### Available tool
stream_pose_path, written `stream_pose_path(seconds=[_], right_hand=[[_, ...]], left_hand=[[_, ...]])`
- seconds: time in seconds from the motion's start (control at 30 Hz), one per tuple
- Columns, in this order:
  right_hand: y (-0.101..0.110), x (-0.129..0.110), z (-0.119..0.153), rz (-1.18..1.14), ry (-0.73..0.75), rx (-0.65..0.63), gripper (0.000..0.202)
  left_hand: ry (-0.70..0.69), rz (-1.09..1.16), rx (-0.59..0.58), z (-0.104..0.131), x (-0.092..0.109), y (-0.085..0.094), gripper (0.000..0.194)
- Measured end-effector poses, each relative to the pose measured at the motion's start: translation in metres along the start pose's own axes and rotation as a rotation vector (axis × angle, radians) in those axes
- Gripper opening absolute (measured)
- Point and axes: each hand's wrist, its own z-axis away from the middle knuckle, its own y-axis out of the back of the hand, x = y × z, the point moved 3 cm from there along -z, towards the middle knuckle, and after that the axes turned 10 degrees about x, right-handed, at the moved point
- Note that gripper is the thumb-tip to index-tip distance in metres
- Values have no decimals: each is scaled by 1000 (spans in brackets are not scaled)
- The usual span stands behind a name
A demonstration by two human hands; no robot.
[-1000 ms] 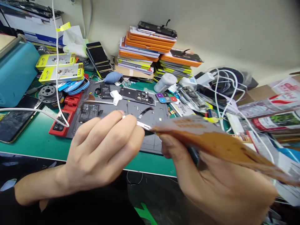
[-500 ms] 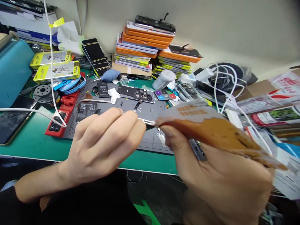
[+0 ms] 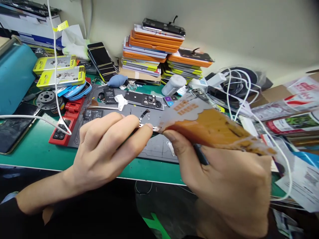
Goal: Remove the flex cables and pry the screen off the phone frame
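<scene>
My left hand [image 3: 109, 149] is closed in a pinch on a small silvery metal strip [image 3: 156, 128], mostly hidden by the fingers. A short black flex cable [image 3: 144, 115] shows just above the fingertips. In my right hand [image 3: 219, 176], thumb and fingers grip a thin, worn brown-and-white plastic card [image 3: 211, 127], tilted up to the left. Its narrow corner meets the end of the metal strip; whether they touch is hard to tell. Part of a dark object [image 3: 200, 154] shows behind the right thumb, its kind hidden. Both hands are raised in front of the grey work mat [image 3: 154, 151].
On the mat lie phone batteries [image 3: 109, 95], tweezers [image 3: 102, 107], a white tissue [image 3: 121, 101] and an opened phone [image 3: 147, 99]. A red device [image 3: 61, 131] stands left, under a white cable. Stacked boxes [image 3: 154, 41] line the wall; coiled cables [image 3: 239, 79] and bags crowd the right.
My right hand and the plastic card have shifted left, and the card's printed face has turned more into view. My left index finger has straightened, uncovering more of the black flex cable.
</scene>
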Motion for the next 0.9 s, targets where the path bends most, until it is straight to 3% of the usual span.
stream_pose_path(seconds=[0.13,0.27,0.37,0.57,0.9], right_hand=[[-3,1,6,-10,20,61,11],[-9,1,13,27,20,106,12],[-12,-3,17,55,37,164,4],[-16,-9,30,152,-25,202,22],[-26,-11,37,176,-45,258,13]], left_hand=[[40,-15,14,0,-1,-4,22],[34,20,2,2,-2,-6,31],[53,42,-4,3,-1,-7,32],[88,82,-14,4,3,-5,37],[113,94,2,9,4,-5,42]])
